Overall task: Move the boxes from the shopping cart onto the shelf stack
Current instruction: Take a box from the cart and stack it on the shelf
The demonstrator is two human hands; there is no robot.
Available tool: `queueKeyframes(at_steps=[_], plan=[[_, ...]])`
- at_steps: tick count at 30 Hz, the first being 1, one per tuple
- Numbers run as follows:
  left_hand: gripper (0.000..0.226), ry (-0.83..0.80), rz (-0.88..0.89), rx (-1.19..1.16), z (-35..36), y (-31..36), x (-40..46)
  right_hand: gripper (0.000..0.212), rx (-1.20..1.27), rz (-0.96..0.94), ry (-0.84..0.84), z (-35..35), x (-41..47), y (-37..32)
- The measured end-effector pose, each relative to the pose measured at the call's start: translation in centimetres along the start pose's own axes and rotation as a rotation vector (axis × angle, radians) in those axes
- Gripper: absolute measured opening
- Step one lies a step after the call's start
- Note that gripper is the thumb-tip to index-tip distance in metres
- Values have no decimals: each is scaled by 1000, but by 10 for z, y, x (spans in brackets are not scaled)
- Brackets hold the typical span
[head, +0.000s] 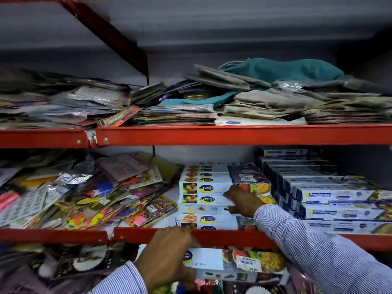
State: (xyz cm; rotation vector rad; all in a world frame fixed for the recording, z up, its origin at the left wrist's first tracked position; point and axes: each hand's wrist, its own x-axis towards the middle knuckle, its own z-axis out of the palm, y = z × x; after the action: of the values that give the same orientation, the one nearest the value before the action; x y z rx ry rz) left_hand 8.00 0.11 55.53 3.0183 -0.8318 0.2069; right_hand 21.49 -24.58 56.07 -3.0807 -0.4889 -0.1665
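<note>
Red metal shelving (233, 134) fills the view, its upper level heaped with folded cloth bags and flat packets, its middle level crowded at left with a loose slide of bright party packets (89, 200). At the middle of that level stands the stack of boxes (212, 200), white cartons printed with fruit and food photos; to its right is a second stack of blue-and-white cartons (331, 198). The right hand (244, 200) lies flat on the stack's near face, fingers spread and pressing, clamped on nothing. The left hand (167, 253) carries the next box (233, 262) just below the shelf lip, fingers over its top edge and thumb beneath, so that grip is closed on the box. No shopping cart is in view. The stack looks uneven, with cartons offset, so I judge a push from the right hand could slide the upper ones toward the back or sideways into the packets; the held box, gripped only at its left end, could tip or catch on the red lip while going in. A blue oval logo recurs, its wording too blurred to read; the held box seems to say "Film", beside a barcode sticker.
</note>
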Motion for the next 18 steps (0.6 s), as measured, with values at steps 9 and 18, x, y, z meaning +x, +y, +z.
queueKeyframes(at_steps=[9, 18], plan=[[65, 6, -7, -26, 2, -1, 16, 41, 85, 33, 147, 5, 5, 5], [61, 140, -10, -54, -5, 10, 74, 21, 152, 15, 59, -17, 17, 11]])
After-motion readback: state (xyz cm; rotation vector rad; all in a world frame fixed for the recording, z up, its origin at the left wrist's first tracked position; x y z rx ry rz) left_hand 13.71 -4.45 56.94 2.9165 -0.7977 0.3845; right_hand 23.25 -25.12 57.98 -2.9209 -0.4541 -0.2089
